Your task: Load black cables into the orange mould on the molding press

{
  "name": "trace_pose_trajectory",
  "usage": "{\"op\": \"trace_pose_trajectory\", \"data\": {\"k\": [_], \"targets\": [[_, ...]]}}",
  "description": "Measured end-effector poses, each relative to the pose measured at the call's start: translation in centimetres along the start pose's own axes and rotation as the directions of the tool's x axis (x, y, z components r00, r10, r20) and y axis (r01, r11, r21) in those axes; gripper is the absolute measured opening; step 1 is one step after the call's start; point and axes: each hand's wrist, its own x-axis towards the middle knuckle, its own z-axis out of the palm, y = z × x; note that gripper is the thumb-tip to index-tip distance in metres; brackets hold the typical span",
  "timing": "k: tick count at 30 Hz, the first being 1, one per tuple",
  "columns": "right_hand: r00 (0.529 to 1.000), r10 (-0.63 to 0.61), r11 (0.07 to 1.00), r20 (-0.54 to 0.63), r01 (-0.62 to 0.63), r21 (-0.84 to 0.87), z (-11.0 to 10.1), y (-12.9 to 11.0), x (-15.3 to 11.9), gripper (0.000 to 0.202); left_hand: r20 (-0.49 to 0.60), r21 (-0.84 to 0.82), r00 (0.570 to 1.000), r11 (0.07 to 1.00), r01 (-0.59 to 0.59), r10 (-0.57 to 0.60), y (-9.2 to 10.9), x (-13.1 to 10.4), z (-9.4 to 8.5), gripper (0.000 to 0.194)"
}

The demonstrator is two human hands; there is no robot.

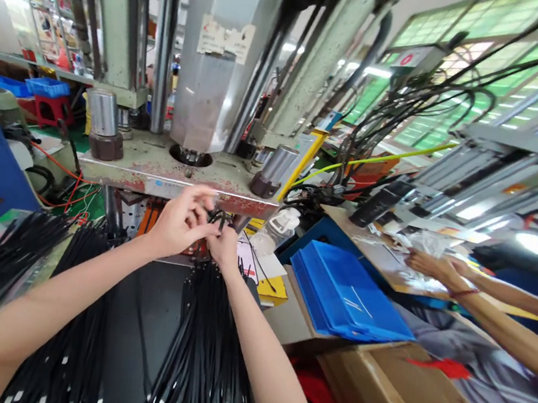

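Note:
My left hand [178,224] is in front of the press's lower plate, its thumb reaching across to my right hand [224,247]. The fingers of both are closed around a thin black cable [219,216], which bends in a small loop above them. Exactly how each finger grips it is partly hidden. Beneath my right forearm lies a thick bundle of black cables [204,350] with small pale ends, spread over a dark work surface [129,322]. More black cable bundles [79,328] lie under and beside my left forearm.
A large metal press [204,89] with steel posts stands before me. To the right are a clear plastic bottle [283,226], blue trays [346,293] and a cardboard box [372,397]. A co-worker's hands [432,266] are at another machine. A blue cabinet [2,175] stands left.

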Motion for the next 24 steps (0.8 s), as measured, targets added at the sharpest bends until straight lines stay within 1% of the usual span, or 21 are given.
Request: {"op": "trace_pose_trajectory", "data": {"k": [1,2,3,4,5,6,7,9,12,15,18,21,22,24], "targets": [[1.000,0.007,1.000,-0.009,-0.008,-0.014,0.2,0.1,0.9,0.035,0.050,0.067,0.997,0.996,0.059,-0.062,-1.2,-0.8,0.3,0.032],[1.000,0.013,0.999,-0.005,-0.013,-0.034,0.4,0.1,1.5,0.034,0.151,0.155,0.985,0.986,0.065,-0.089,-2.5,-1.6,0.6,0.030],[1.000,0.017,0.998,-0.001,-0.018,-0.060,0.6,0.1,2.0,0.033,0.290,0.237,0.953,0.971,0.016,-0.087,-3.7,-2.3,0.8,0.027],[1.000,0.022,0.996,0.004,-0.022,-0.090,0.8,0.0,2.4,0.032,0.418,0.303,0.905,0.952,-0.053,-0.083,-4.8,-2.9,0.9,0.024],[1.000,0.027,0.993,0.013,-0.025,-0.114,1.0,0.0,2.5,0.030,0.518,0.344,0.851,0.931,-0.123,-0.079,-5.5,-3.5,1.0,0.024],[0.999,0.035,0.991,0.024,-0.032,-0.128,1.0,-0.1,2.6,0.026,0.581,0.367,0.810,0.914,-0.173,-0.080,-6.0,-4.0,1.0,0.026],[0.998,0.049,0.991,0.040,-0.043,-0.128,1.0,-0.1,2.5,0.021,0.608,0.382,0.789,0.903,-0.197,-0.086,-6.3,-4.4,0.9,0.029],[0.993,0.083,0.991,0.090,-0.073,-0.111,0.8,-0.2,2.4,0.014,0.616,0.399,0.782,0.894,-0.201,-0.099,-6.2,-5.0,0.8,0.035],[0.981,0.122,0.989,0.148,-0.108,-0.103,0.3,-0.2,2.3,0.015,0.640,0.402,0.760,0.893,-0.204,-0.114,-5.5,-5.3,0.7,0.041],[0.981,0.078,0.989,0.175,-0.055,-0.137,-0.1,-0.2,2.4,0.020,0.655,0.453,0.738,0.866,-0.210,-0.163,-5.6,-4.7,0.6,0.045],[0.987,0.042,0.971,0.154,-0.004,-0.241,0.0,0.0,2.1,0.025,0.651,0.540,0.703,0.826,-0.165,-0.285,-6.6,-2.8,0.7,0.050],[0.987,0.055,0.951,0.153,-0.006,-0.309,0.2,0.3,1.3,0.024,0.624,0.614,0.656,0.786,-0.076,-0.425,-8.5,-0.1,1.3,0.056],[0.982,0.067,0.951,0.178,-0.009,-0.309,0.2,0.5,0.9,0.024,0.598,0.639,0.650,0.768,-0.033,-0.469,-9.2,0.9,1.6,0.057],[0.968,0.103,0.956,0.228,-0.034,-0.291,0.1,0.7,0.3,0.026,0.531,0.677,0.657,0.734,0.052,-0.536,-10.7,2.6,2.3,0.058]]}}
